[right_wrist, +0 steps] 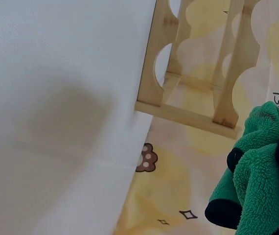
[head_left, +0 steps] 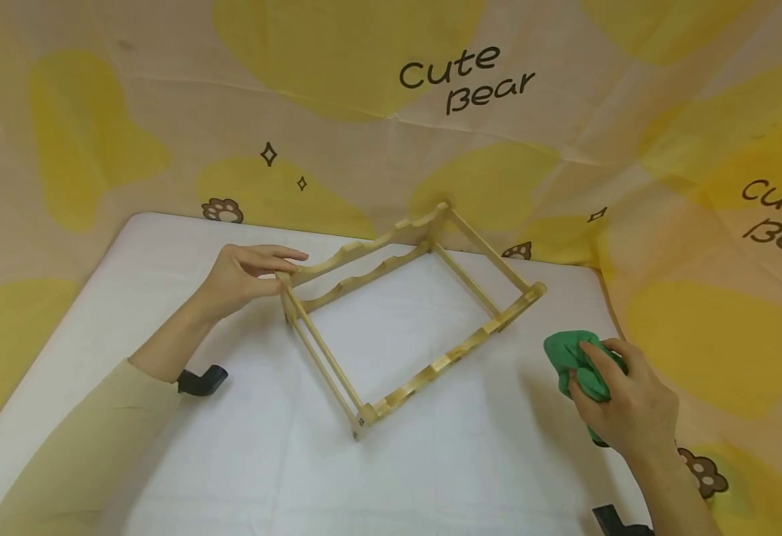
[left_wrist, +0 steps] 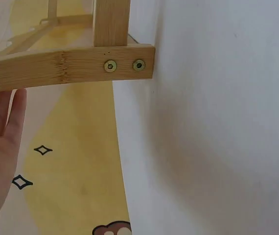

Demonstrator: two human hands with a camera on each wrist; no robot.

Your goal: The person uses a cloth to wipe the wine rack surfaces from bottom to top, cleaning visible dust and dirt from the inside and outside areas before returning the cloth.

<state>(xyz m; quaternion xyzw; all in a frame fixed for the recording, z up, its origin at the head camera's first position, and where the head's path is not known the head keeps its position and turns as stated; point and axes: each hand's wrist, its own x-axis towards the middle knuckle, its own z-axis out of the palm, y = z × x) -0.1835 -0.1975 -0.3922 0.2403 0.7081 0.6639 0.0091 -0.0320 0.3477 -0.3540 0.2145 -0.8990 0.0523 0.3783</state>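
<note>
A light bamboo rack with scalloped rails [head_left: 441, 363], probably a bottle rack, stands at a slant on the white table. My left hand [head_left: 246, 277] holds its left back corner, thumb and fingers at the top of the end frame. In the left wrist view, fingers of the left hand [left_wrist: 5, 127] reach up to a bar fastened with bolts [left_wrist: 110, 65]. To the right of the rack, my right hand [head_left: 632, 402] grips a bunched green cloth [head_left: 575, 350]. The right wrist view shows the fuzzy green cloth [right_wrist: 262, 181] with dark edging, near the rack's end [right_wrist: 188, 120].
A black angled piece [head_left: 205, 380] lies by the left forearm, and a similar black piece [head_left: 615, 521] shows at the bottom right edge. A yellow and beige printed sheet [head_left: 364, 89] surrounds the white tabletop [head_left: 230, 461] at the back and sides.
</note>
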